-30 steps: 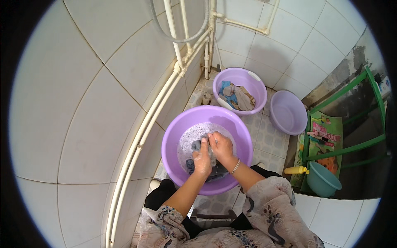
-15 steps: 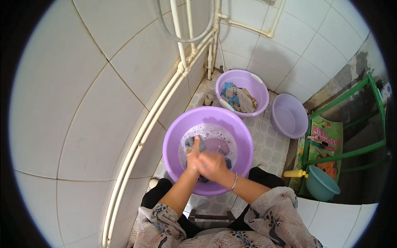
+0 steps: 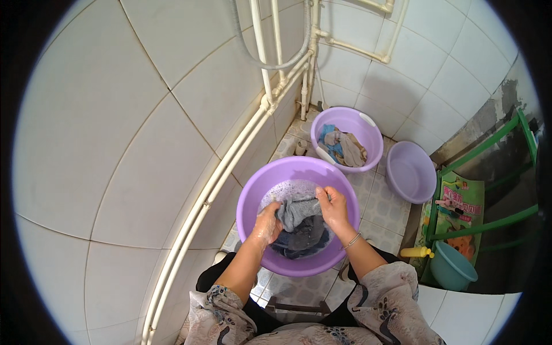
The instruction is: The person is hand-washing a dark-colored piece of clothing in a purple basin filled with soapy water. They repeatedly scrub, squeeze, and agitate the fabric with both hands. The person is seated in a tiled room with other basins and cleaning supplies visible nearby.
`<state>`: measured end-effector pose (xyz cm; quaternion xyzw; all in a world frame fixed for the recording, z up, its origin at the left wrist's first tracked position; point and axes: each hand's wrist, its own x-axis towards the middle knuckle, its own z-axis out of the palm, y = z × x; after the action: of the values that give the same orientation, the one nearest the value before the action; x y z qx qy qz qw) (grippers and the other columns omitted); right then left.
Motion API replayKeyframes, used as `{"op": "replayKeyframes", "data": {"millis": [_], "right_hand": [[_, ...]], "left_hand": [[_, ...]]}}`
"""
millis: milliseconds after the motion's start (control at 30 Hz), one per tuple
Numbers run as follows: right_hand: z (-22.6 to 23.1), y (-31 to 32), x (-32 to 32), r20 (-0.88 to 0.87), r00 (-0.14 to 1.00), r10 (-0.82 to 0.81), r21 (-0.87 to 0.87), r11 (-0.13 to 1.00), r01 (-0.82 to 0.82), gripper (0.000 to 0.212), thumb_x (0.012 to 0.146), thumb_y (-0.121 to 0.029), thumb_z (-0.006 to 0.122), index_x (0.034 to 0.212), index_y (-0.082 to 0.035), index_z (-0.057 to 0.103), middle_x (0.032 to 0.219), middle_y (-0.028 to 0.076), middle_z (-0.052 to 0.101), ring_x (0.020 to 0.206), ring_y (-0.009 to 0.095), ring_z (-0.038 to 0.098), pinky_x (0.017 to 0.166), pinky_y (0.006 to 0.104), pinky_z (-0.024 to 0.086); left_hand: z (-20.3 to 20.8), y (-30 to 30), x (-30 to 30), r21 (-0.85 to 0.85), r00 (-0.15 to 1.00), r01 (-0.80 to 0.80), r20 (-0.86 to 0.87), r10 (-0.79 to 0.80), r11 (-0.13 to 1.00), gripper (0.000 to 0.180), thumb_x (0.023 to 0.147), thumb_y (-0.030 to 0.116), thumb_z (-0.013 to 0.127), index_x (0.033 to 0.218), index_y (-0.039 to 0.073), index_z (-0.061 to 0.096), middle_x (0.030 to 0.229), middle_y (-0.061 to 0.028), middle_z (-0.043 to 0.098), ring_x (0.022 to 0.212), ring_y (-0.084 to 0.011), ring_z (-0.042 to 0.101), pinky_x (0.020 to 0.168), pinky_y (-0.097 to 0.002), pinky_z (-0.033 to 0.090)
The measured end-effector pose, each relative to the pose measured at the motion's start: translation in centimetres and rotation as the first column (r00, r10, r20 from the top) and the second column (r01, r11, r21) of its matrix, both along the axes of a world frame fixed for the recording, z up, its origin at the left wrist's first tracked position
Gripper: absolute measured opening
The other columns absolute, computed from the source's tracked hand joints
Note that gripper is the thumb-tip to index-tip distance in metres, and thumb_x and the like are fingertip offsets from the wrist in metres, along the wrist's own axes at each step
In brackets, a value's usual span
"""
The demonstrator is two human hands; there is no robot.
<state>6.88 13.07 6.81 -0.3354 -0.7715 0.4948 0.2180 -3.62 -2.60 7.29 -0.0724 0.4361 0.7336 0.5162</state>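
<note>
A wet grey cloth garment [image 3: 299, 211] is stretched between my two hands, above the large purple basin [image 3: 248, 190]. My left hand [image 3: 268, 223] is closed on its left end, with wet suds on the wrist. At the other end, my right hand [image 3: 333, 208] pinches the cloth; a bracelet circles that wrist. Below it, dark wet fabric [image 3: 305, 238] lies in sudsy water [image 3: 287, 188]. What kind of garment the grey cloth is, I cannot tell.
Behind stands a purple tub with white handles [image 3: 375, 146] holding blue and beige clothes [image 3: 345, 146]. A smaller purple basin [image 3: 409, 172] is beside it. At right are a green metal frame [image 3: 489, 230], a teal bucket [image 3: 451, 267] and a yellow bottle [image 3: 415, 252]. Cream pipes [image 3: 213, 192] line the left wall.
My hands, close together and rubbing before, have moved apart, the right one rightward. The grey cloth is now spread between them, and the dark fabric below shows more. The view has shifted slightly.
</note>
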Motion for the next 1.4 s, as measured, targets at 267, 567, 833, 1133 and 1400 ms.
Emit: {"op": "replayKeyframes", "data": {"millis": [267,567,833,1133,1400], "right_hand": [[0.2,-0.5,-0.8,-0.176,0.984,0.033,-0.046,0.998,-0.042,0.024,0.092,-0.022,0.055,0.094,0.000,0.063,0.082,0.011,0.065,0.077,0.016,0.060,0.070,0.0307,0.046],[-2.6,-6.5,-0.1,-0.061,0.941,0.333,0.415,0.866,-0.279,0.024,0.079,-0.022,0.065,0.065,-0.005,0.054,0.060,0.016,0.051,0.054,0.032,0.054,0.051,0.0413,0.043],[-0.5,-7.8,0.2,-0.167,0.887,0.431,0.610,0.752,-0.251,0.020,0.076,-0.020,0.064,0.064,-0.009,0.052,0.060,0.012,0.053,0.053,0.030,0.054,0.052,0.0408,0.045],[0.6,-1.2,0.0,-0.057,0.968,0.245,-0.064,0.967,-0.248,0.036,0.080,-0.037,0.067,0.086,-0.002,0.063,0.083,0.019,0.064,0.077,0.035,0.062,0.068,0.0409,0.048],[-1.0,-0.5,0.7,0.115,0.824,0.555,-0.147,0.829,-0.539,0.034,0.079,-0.016,0.061,0.108,0.003,0.058,0.095,0.011,0.063,0.086,0.017,0.059,0.076,0.0322,0.048]], "left_hand": [[-1.1,0.3,1.1,-0.169,0.993,0.040,-0.107,-0.058,0.985,0.049,0.088,0.020,0.061,0.127,-0.002,0.043,0.119,-0.0156,0.055,0.109,-0.0228,0.055,0.091,-0.0369,0.046],[-4.1,3.0,4.5,-0.181,0.946,-0.282,-0.219,0.241,0.942,0.041,0.090,0.043,0.053,0.102,0.004,0.056,0.090,-0.0073,0.056,0.079,-0.0168,0.053,0.068,-0.0356,0.045],[-5.9,1.7,1.7,-0.206,0.979,-0.133,-0.182,0.096,0.969,0.049,0.092,0.045,0.051,0.108,-0.001,0.057,0.091,-0.0116,0.060,0.082,-0.0195,0.057,0.071,-0.0317,0.049],[-1.9,0.4,2.6,-0.403,0.847,0.212,-0.378,-0.373,0.890,0.074,0.078,0.047,0.067,0.124,-0.006,0.045,0.113,-0.0172,0.056,0.103,-0.0232,0.053,0.089,-0.0327,0.042],[-1.3,-1.1,-0.8,-0.118,0.934,-0.145,-0.343,0.097,0.982,0.039,0.087,0.029,0.063,0.108,-0.002,0.052,0.096,-0.0134,0.061,0.082,-0.0214,0.062,0.068,-0.0334,0.052]]}}
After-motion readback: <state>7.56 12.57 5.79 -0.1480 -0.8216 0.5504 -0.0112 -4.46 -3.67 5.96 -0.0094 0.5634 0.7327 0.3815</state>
